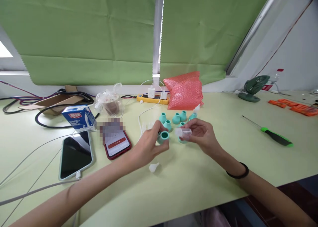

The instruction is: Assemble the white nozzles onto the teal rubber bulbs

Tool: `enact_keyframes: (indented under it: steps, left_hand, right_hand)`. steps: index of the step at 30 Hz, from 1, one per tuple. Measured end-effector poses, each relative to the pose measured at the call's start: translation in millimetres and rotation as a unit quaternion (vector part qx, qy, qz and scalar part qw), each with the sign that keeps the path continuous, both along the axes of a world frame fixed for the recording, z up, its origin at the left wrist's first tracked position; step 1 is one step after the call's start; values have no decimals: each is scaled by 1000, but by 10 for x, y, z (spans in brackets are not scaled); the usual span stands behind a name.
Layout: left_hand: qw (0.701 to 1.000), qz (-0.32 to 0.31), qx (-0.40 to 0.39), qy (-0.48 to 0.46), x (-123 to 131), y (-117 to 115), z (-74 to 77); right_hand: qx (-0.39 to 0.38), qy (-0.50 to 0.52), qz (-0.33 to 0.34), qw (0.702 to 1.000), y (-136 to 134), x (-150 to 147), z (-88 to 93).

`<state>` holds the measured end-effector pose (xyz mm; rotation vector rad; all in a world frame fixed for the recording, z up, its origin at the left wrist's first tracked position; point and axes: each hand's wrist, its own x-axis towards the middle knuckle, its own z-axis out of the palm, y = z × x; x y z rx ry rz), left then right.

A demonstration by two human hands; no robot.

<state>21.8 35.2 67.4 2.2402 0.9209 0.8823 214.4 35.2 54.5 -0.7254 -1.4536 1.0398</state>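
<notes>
Between the thumb and fingers of my left hand (pixel 149 142) is a teal rubber bulb (pixel 164 137), its round opening tilted up toward me. My right hand (pixel 205 134) pinches a small clear plastic tube (pixel 184 133), held sideways with one end toward the bulb; the two are apart. Several more teal bulbs (pixel 176 118) stand behind the hands, some partly hidden by my right hand. A white translucent nozzle tip (pixel 154 167) lies on the table in front of my left hand. Another bulb (pixel 192 115) at the back has a whitish tip (pixel 197 108) by it.
Left are two phones (pixel 76 154) (pixel 118 142), a blue milk carton (pixel 79 117), cables and a bagged roll (pixel 110 104). A yellow power strip (pixel 152 99) and pink bubble-wrap pouch (pixel 185 93) lie behind. Right are a screwdriver (pixel 275 136), green fan (pixel 254 87) and orange pieces (pixel 294 107).
</notes>
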Motion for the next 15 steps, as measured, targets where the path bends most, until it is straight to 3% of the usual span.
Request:
enact_keyframes:
  steps: [3, 7, 11, 15]
  left_hand:
    - [999, 10, -38, 30, -132, -196, -104]
    - [996, 69, -13, 58, -229, -297, -217]
    - [993, 85, -2, 78, -271, -331, -265]
    - [992, 76, 35, 92, -283, -373, -312]
  right_hand:
    - [-71, -21, 75, 994, -109, -109, -86]
    - [-87, -88, 85, 989, -224, -223, -192]
    - [66, -192, 35, 978, -266, -268, -245]
    - [273, -279, -15, 921, -300, -263, -310]
